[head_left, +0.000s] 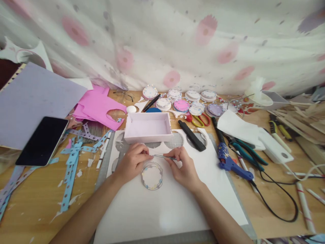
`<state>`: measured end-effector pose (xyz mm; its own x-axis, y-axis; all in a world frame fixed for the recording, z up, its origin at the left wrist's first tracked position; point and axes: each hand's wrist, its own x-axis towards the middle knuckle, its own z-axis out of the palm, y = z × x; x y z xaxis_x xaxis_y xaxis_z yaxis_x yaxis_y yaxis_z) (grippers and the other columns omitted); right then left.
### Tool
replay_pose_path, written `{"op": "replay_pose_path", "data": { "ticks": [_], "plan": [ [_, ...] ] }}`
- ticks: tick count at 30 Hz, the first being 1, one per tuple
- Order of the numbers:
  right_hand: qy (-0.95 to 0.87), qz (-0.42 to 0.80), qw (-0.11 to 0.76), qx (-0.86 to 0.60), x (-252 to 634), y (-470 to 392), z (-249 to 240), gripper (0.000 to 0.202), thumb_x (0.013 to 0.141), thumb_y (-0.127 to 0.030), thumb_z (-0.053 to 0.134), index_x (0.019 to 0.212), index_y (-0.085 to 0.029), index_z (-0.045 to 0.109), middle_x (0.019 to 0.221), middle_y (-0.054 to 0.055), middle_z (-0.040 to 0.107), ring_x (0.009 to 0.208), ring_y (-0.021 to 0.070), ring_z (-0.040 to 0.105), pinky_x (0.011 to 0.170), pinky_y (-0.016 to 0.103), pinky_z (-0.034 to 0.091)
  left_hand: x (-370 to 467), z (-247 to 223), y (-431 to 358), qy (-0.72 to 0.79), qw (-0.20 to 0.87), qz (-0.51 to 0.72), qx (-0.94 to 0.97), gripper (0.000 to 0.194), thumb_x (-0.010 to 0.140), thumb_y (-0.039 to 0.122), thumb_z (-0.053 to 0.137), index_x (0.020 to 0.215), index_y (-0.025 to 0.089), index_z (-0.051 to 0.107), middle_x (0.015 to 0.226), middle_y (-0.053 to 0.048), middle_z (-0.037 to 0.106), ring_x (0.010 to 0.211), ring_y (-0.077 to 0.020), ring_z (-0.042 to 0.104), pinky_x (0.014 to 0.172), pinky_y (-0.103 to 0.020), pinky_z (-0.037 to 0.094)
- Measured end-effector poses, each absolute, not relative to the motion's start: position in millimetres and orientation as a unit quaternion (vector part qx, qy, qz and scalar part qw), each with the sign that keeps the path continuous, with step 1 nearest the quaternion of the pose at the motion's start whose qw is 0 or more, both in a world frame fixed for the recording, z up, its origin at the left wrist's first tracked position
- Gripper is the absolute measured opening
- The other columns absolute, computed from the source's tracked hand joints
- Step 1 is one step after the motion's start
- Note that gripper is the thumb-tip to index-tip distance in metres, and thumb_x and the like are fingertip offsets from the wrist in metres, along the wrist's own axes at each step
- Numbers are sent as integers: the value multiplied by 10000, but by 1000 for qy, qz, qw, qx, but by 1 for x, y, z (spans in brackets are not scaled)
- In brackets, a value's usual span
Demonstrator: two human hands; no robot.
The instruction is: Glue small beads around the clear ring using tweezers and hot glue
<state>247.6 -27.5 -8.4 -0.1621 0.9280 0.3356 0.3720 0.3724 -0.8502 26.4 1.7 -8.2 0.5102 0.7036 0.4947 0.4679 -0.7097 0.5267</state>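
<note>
Above the white sheet [152, 213], my right hand [181, 167] pinches a pair of slim metal tweezers [162, 156], their tip pointing left. My left hand [132, 162] is closed in a pinch right by that tip; whatever its fingertips hold is too small to make out. Just below and between both hands lies a round ring [152, 176] edged with small pastel pieces in yellow, blue and lilac. Behind my left hand stands a shallow pale pink box [148, 139], its inside facing up.
Several decorated discs [181, 105] line the back. At right are a black cutter [192, 136], a blue glue gun [230, 164] with its cord, and teal pliers [250, 154]. A phone [42, 141], pink foam [98, 106] and blue punched strips [71, 173] lie left.
</note>
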Motion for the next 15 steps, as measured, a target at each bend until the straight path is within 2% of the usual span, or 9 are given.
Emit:
{"op": "replay_pose_path", "data": {
  "ticks": [9, 12, 15],
  "plan": [
    [-710, 282, 474, -438, 245, -29, -9, 291, 877, -109, 552, 809, -267, 318, 904, 40, 684, 840, 197, 675, 673, 326, 519, 26, -7, 2, 339, 159, 358, 856, 293, 899, 33, 495, 902, 194, 739, 830, -52, 664, 832, -181, 579, 766, -339, 477],
    [-640, 348, 501, -467, 246, -21, 1, 298, 879, -179, 606, 819, -266, 328, 899, 28, 687, 863, 189, 672, 746, 340, 524, 26, -7, 2, 327, 175, 351, 859, 288, 904, 45, 498, 939, 199, 739, 854, -55, 692, 836, -182, 589, 766, -338, 483],
    [-575, 426, 509, -478, 250, -7, 9, 326, 851, -297, 670, 807, -263, 348, 812, -13, 616, 752, 155, 626, 664, 290, 508, 26, -6, 3, 323, 197, 343, 860, 256, 911, 82, 524, 951, 209, 743, 867, -59, 705, 837, -183, 591, 766, -338, 486]
  ]
}}
